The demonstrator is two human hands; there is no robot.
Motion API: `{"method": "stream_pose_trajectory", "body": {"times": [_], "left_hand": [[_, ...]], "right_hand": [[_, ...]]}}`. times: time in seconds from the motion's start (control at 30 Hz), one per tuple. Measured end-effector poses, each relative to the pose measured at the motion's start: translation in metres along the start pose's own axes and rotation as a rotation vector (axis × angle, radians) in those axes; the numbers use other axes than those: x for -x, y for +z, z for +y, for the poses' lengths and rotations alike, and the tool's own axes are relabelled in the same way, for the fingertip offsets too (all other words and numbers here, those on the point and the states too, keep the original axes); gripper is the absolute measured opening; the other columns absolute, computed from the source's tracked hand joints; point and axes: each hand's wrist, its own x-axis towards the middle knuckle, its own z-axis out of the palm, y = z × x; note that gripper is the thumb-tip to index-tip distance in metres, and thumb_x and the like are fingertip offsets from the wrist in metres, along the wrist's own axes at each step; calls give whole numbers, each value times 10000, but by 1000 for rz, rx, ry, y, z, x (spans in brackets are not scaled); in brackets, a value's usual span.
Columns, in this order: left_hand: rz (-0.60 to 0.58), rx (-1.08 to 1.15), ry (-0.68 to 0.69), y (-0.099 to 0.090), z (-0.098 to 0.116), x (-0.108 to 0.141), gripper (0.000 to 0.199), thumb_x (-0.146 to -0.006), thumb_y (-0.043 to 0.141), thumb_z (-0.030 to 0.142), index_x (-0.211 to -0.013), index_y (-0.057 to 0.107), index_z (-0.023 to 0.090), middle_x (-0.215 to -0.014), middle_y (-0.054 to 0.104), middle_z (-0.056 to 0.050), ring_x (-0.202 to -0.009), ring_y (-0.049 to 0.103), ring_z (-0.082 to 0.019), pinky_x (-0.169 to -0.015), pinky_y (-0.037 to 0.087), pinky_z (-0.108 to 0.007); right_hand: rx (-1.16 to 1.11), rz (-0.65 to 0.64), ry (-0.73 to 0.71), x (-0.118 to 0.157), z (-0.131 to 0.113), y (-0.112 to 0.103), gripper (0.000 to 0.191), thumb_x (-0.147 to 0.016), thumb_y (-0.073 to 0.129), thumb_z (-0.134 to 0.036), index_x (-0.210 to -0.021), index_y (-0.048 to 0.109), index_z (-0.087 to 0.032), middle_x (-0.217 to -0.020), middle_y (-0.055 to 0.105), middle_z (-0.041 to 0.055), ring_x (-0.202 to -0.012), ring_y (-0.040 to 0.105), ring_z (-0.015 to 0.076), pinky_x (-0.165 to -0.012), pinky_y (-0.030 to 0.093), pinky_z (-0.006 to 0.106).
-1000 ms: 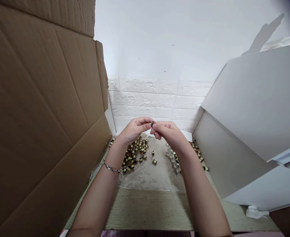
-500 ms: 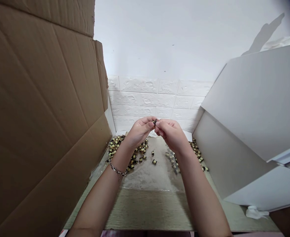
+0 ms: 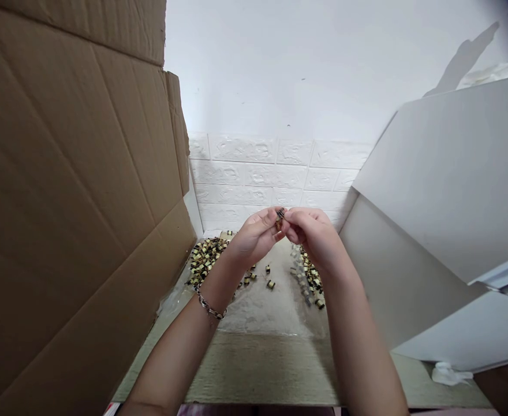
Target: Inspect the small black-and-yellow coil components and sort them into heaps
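A small black part with copper-coloured wire (image 3: 279,218) is pinched between the fingertips of both hands, above the far side of the table. My left hand (image 3: 258,234), with a chain bracelet on its wrist, grips it from the left. From the right, my right hand (image 3: 310,228) holds it with thumb and forefinger. Below the left hand lies a pile of small yellow and black parts (image 3: 205,258). Another group of such parts (image 3: 312,271) lies beside the right forearm. Two loose ones, one of them near the middle (image 3: 271,284), rest on a clear plastic sheet (image 3: 258,318).
A tall cardboard panel (image 3: 76,173) stands along the left. White panels (image 3: 444,185) rise on the right, with a crumpled white piece (image 3: 451,374) at their foot. A white brick-patterned wall (image 3: 254,173) closes the back. The table's front edge (image 3: 262,398) runs near me.
Both hands have shifted slightly right, with the small part between them. The part is turned and shows more of its wire. More of the right-hand group now shows beside my right forearm.
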Motion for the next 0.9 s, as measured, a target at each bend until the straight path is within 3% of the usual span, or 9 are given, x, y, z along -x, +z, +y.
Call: {"method": "stream_pose_trajectory", "body": {"times": [0.37,0.67,0.9], "left_hand": [[1,181,-226,18,1,8,348,-775,496,458,-670,547,130,-693,542,-37,-715,530,-133,-727,399,-265],[8,226,-255,25,7,9,442,-881,287,399,-650,529,110,-679,552,-52,-709,545,-124,-722,408,-245],[123,252,-299,25,8,9,397,-873,309,401,-765,550,105,-710,530,-52,-704,528,-125,-702,417,-253]], "right_hand": [[42,-34,11,14,-15,-5,308,-776,450,-265,-498,508,-147,-350,339,-58,-375,265,45,-425,224,213],[13,-26,5,13,-12,-5,313,-795,465,-306,-534,522,-142,-360,339,-64,-379,277,37,-434,241,198],[58,-120,-13,15,-15,-8,311,-804,472,-316,-557,522,-133,-406,337,-60,-415,292,37,-428,234,189]]}}
